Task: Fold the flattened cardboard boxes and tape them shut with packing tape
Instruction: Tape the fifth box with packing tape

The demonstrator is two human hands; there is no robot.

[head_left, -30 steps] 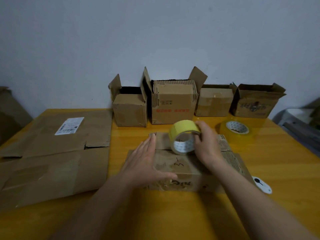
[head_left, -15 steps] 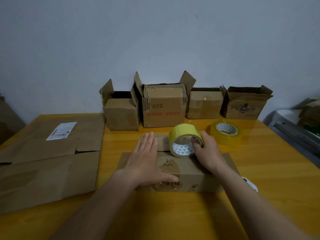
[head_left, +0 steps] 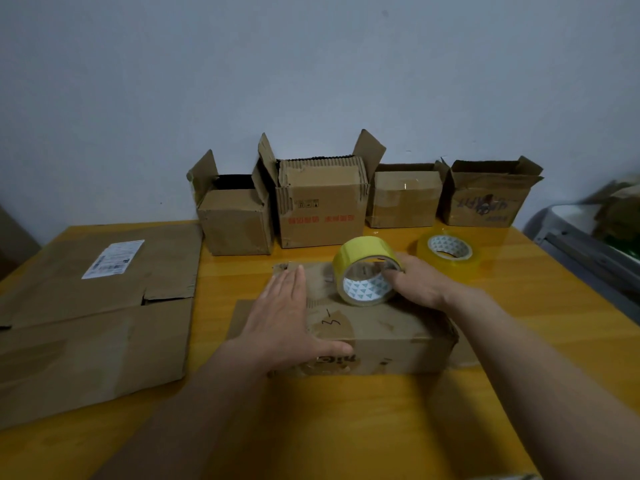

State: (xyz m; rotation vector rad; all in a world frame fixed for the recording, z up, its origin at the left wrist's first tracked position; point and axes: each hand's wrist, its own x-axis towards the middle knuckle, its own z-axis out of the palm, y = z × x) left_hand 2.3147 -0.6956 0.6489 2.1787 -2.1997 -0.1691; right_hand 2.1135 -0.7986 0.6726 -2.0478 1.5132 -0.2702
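- Yellow-orange wooden table in front of a plain grey-white wall fills the view.
- Left hand lies flat, fingers together and straight, palm pressed on top of the box, thumb hooked over its near edge.
- Right hand grips the yellow tape roll, fingertips curled into the core; the roll stands on its edge on the far side of the box top.
- That box is a low brown carton lying near the table's middle, scuffed, with a small pen scribble on top and dark print on its near side; a flap sticks out flat beyond it.
- Compared with half a second earlier, the right hand and roll have barely shifted, and the left hand stays pressed down in the same spot.
- Second, clear tape roll lies flat just beyond the right hand.
- Flattened cardboard with a white label covers the table's left side.
- Four folded boxes with open flaps stand in a row against the wall.
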